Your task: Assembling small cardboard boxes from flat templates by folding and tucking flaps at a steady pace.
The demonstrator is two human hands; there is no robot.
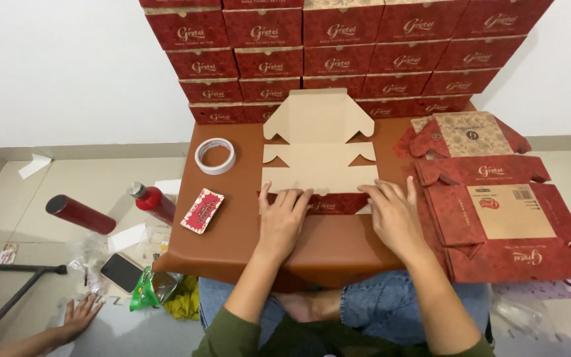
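Head-worn camera, looking steeply down, close over table (232, 231)

A flat, unfolded cardboard box blank (318, 155) lies plain-brown side up on the brown table, its notched flaps pointing to twelve o'clock and its near edge at six o'clock folded over to show a strip of red printed outside.

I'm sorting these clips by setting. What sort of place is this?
Probably a home or small workshop set up for box assembly: folded red boxes stacked against the wall, flat box blanks piled on a low brown table, tape roll nearby.
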